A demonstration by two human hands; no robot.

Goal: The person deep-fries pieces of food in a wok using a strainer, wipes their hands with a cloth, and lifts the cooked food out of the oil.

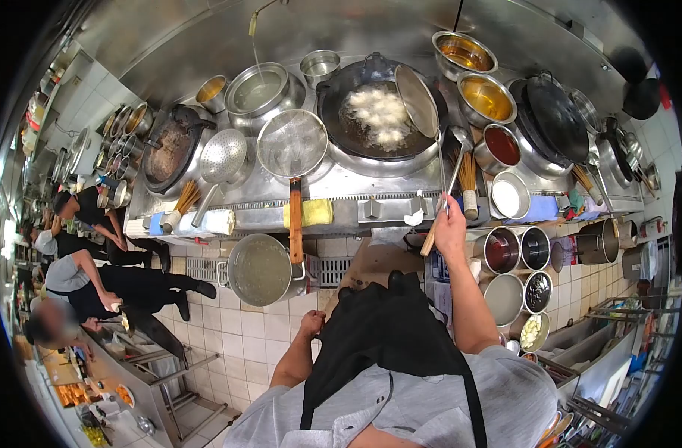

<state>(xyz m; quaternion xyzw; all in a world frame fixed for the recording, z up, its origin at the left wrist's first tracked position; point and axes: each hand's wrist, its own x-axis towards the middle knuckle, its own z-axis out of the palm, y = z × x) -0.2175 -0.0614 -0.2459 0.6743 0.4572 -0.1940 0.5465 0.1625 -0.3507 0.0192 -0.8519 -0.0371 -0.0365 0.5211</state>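
Note:
My right hand (451,228) is closed around a wooden-ended handle, which lines up with the ladle (461,137) at the wok's right rim. A thin rod also runs to this hand from a round, shallow skimmer (417,101), tilted over the right side of the black wok (333,128). Whether the fingers grip that rod too, I cannot tell. Pale, lumpy pieces (378,113) sit in a bubbling cluster in the wok's oil. Low at my left side, by the black apron (371,336), my left hand (311,323) is loosely curled, with nothing visible in it.
A mesh strainer (292,143) and perforated ladle (223,157) lie on the stove left of the wok. Bowls of amber liquid (487,99) and a pot of red sauce (501,145) stand right. A large pot (260,270) is below. Co-workers (113,287) are at left.

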